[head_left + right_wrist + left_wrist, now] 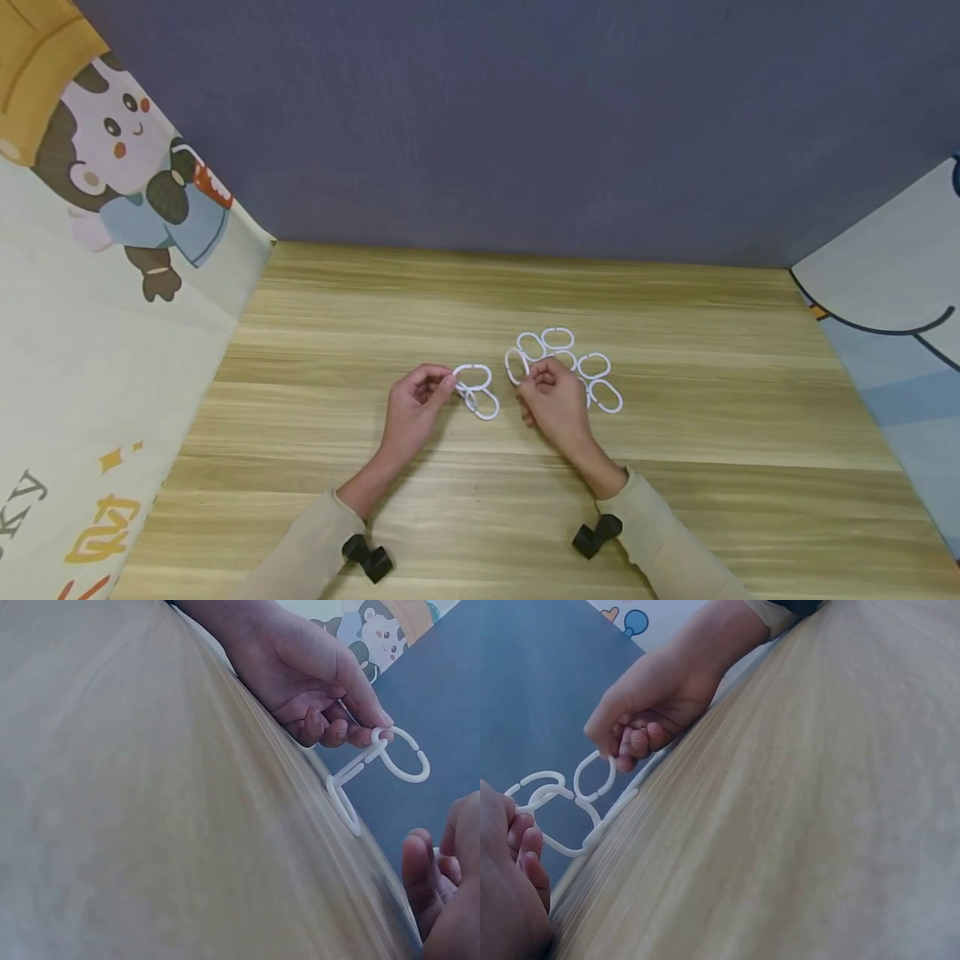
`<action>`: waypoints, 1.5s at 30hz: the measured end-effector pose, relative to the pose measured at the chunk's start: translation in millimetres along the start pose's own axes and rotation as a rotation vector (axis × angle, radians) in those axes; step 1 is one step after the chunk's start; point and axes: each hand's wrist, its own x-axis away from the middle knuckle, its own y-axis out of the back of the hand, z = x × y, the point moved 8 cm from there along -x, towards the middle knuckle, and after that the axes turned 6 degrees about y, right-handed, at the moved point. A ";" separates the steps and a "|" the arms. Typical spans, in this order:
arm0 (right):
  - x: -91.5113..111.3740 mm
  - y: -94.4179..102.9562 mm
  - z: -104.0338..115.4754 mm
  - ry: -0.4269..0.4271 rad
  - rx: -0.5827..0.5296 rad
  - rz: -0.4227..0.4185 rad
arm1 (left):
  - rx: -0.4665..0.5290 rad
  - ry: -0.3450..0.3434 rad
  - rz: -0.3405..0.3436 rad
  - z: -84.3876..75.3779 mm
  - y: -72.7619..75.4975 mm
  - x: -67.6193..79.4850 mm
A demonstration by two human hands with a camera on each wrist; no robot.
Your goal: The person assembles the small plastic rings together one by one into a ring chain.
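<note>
My left hand (412, 408) pinches a white oval chain link (472, 366) between thumb and fingertip. Hooked below it is a short run of more white links (495, 406), whose lowest part reaches the tabletop in the right wrist view. To the right, my right hand (558, 408) pinches a single white link (507, 367), held up apart from the left hand's chain. A small gap shows in the oval of this link (614, 777) in the left wrist view. The right hand's fingers partly cover the loose links behind them.
Several loose white links (621, 403) lie on the wood-grain table (360, 317) around and beyond the right hand. A dark blue-grey panel (480, 133) rises at the table's back edge. Printed side panels (225, 300) stand at left and right.
</note>
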 end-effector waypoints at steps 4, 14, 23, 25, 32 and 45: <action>-0.4 1.0 4.5 0.012 -0.058 -0.004 | -0.005 -0.004 0.002 -0.4 -1.1 -0.4; 0.9 1.6 16.3 0.025 -0.176 -0.006 | -0.012 -0.030 0.012 -2.9 -4.9 -0.2; 6.4 -1.1 31.5 0.040 -0.170 0.025 | -0.039 -0.052 0.020 -4.6 -8.8 -0.3; 6.7 -1.3 33.4 0.048 -0.162 0.036 | -0.038 -0.059 0.022 -4.7 -9.8 -0.6; 9.1 -6.3 35.8 0.046 -0.166 0.081 | -0.047 -0.093 0.030 -5.6 -11.1 0.4; 10.4 -13.2 35.1 0.022 -0.130 0.141 | -0.040 -0.105 0.067 -8.1 -13.3 1.6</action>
